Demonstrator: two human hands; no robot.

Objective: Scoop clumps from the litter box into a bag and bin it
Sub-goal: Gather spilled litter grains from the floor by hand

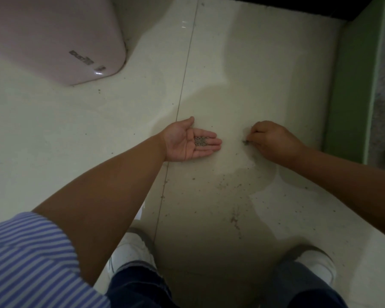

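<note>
My left hand (190, 141) lies palm up just above the pale tiled floor (242, 70), fingers straight, with a small heap of grey litter granules (201, 141) on the palm. To its right my right hand (270, 140) is knuckles up, its fingertips pinching a few grey granules (245, 142) at the floor. More loose litter grains (233, 215) are scattered over the tile nearer my feet. No litter box, scoop or bag shows.
A pink rounded plastic bin or appliance (53, 36) stands at the upper left. A green raised ledge (353, 85) runs along the right side. My two white shoes (131, 250) and dark trousers are at the bottom edge.
</note>
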